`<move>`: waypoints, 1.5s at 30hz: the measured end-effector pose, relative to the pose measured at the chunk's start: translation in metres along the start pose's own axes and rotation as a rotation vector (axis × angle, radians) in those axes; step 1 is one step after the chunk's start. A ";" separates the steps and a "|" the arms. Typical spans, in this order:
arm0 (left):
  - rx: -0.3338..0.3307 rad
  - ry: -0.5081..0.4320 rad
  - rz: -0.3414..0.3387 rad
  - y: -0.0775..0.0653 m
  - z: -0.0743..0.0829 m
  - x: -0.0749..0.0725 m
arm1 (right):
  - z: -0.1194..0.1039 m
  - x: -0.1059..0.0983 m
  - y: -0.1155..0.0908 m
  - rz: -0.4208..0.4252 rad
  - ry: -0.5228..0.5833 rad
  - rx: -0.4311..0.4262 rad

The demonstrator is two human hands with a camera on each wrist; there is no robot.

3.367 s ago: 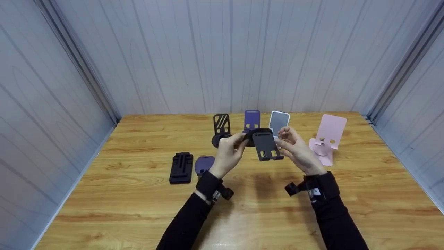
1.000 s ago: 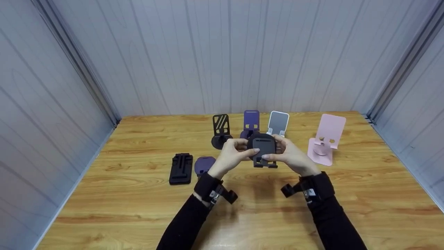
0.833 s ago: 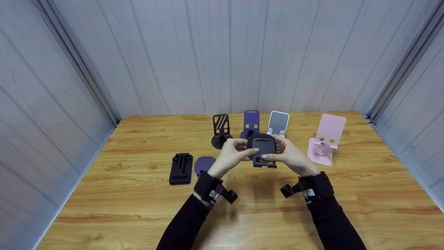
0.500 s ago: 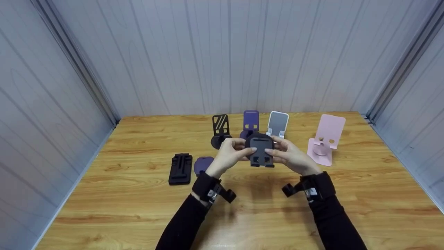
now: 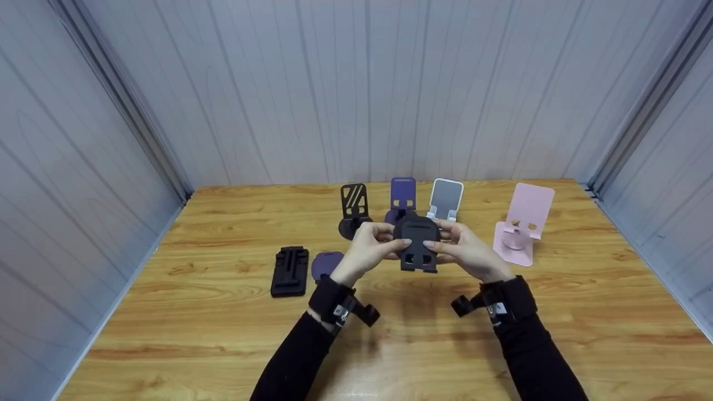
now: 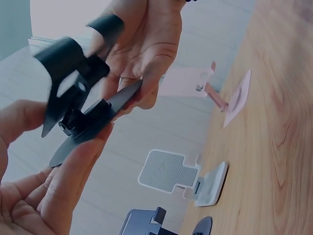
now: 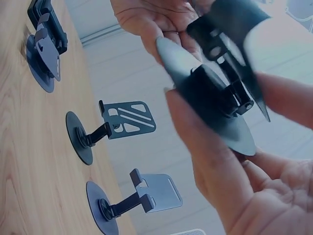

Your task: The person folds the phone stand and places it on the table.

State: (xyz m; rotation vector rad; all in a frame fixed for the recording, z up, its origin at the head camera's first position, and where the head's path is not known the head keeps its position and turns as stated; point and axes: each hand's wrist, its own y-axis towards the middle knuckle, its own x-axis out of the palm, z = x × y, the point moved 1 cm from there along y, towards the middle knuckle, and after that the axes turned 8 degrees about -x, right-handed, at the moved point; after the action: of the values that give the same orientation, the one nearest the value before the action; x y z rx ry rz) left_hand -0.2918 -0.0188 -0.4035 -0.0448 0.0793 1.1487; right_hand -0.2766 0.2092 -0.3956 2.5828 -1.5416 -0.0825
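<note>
Both hands hold a black phone stand (image 5: pixel 419 231) in the air over the middle of the table. My left hand (image 5: pixel 369 249) grips its left side and my right hand (image 5: pixel 469 250) its right side. Each thumb lies on the slotted plate, while the other fingers are behind the round base. In the left wrist view the round base (image 6: pixel 90 129) and the plate stand apart at an angle, joined by a short hinged arm (image 6: pixel 73 122). The right wrist view shows the hinge (image 7: pixel 234 100) between plate and base, part folded.
Upright phone stands line the back: a black one (image 5: pixel 355 200), a purple one (image 5: pixel 403 192), a white-framed one (image 5: pixel 447 197) and a pink one (image 5: pixel 529 209) at right. A folded black stand (image 5: pixel 289 271) and a folded purple one (image 5: pixel 326 264) lie left, the purple partly behind my left wrist.
Earlier my left hand alone gripped the stand's base, with my right hand beside the plate. Now both hands grip it, thumbs on the plate. Lately the stand has shifted slightly left and the plate tilted.
</note>
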 end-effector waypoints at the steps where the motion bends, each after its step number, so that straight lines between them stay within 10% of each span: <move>1: 0.001 -0.007 0.001 0.000 0.000 0.000 | 0.000 0.000 0.000 0.000 -0.004 -0.003; 11: -0.005 -0.008 -0.025 -0.001 0.000 -0.002 | 0.002 0.002 0.000 0.035 0.000 -0.013; 26: 0.128 0.532 0.105 -0.030 0.020 -0.036 | 0.025 0.014 0.012 0.078 0.035 0.024; 37: 0.123 0.965 0.150 -0.051 -0.002 -0.056 | 0.060 0.027 0.037 0.007 -0.360 0.170; 45: 0.081 1.048 0.175 -0.053 -0.006 -0.067 | 0.065 0.033 0.061 -0.001 -0.422 0.242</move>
State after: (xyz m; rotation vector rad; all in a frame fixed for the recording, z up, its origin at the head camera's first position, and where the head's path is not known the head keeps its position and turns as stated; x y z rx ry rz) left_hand -0.2706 -0.1017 -0.4036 -0.5753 1.0733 1.1902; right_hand -0.3216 0.1455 -0.4508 2.8929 -1.7800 -0.5011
